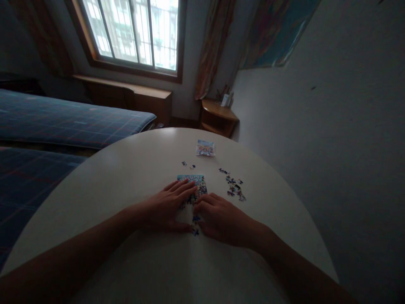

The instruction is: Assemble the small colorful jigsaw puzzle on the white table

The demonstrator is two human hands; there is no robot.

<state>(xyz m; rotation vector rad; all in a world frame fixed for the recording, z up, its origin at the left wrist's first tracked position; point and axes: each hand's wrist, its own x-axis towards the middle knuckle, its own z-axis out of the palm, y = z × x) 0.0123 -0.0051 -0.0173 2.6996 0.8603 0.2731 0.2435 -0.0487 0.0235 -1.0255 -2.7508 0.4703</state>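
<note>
the left hand [164, 207] lies flat on the white desk [126, 177], fingers stretched and released, its fingertips resting on the half-made puzzle [193, 185]. the right hand [221, 219] is just beside it, fingers bent down on the puzzle's near edge; i cannot tell if it grasps a piece. loose pieces [233, 185] lie a little beyond the right hand, to its right. a small picture card [205, 148] lies farther beyond both hands.
</note>
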